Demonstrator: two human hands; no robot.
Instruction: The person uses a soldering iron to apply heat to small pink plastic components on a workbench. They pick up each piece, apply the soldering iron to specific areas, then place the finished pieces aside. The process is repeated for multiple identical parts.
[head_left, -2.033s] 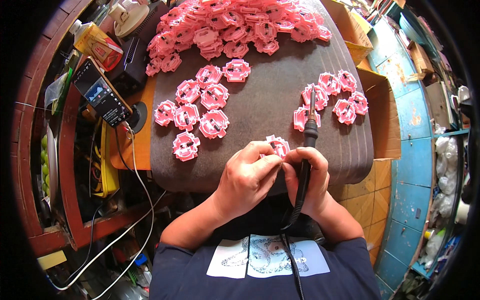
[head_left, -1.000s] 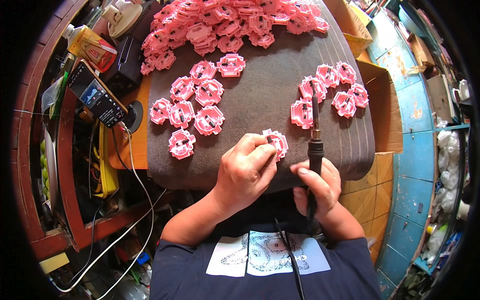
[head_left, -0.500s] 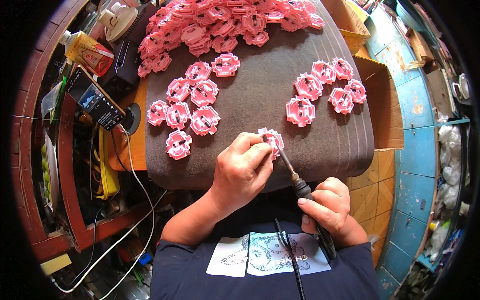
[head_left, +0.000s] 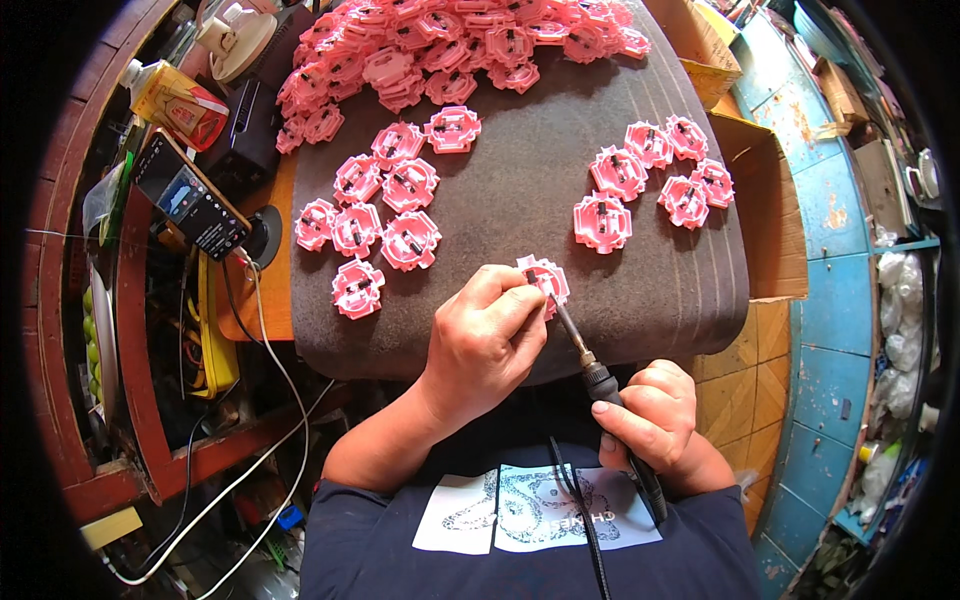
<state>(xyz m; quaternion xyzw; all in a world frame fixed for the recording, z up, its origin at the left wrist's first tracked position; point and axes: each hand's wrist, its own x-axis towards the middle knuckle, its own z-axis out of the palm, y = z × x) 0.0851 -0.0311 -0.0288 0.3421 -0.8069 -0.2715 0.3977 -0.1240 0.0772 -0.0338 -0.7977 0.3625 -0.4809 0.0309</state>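
Note:
My left hand (head_left: 490, 325) is closed in a pinch at the near left edge of a pink plastic part (head_left: 551, 275), and its fingers cover some of that part. A dark piece shows on the part's upper left. In my right hand (head_left: 655, 415) is a soldering iron (head_left: 600, 381) with a dark handle and a metal shaft. Its tip reaches the pink part from the lower right, beside my left fingertips. Whether a small wire is also between those fingertips is hidden. A dark cord (head_left: 592, 530) hangs in front of my shirt.
Similar pink parts (head_left: 410, 242) lie in a group at left, others (head_left: 602, 223) at right. A large heap of them (head_left: 440, 50) covers the far end of the dark mat (head_left: 500, 190). A phone (head_left: 192, 198) stands left; a cardboard box (head_left: 765, 210) is beyond the right edge.
The soldering iron and my right hand have shifted very slightly to the left. My left hand and the pink part stay nearly in place.

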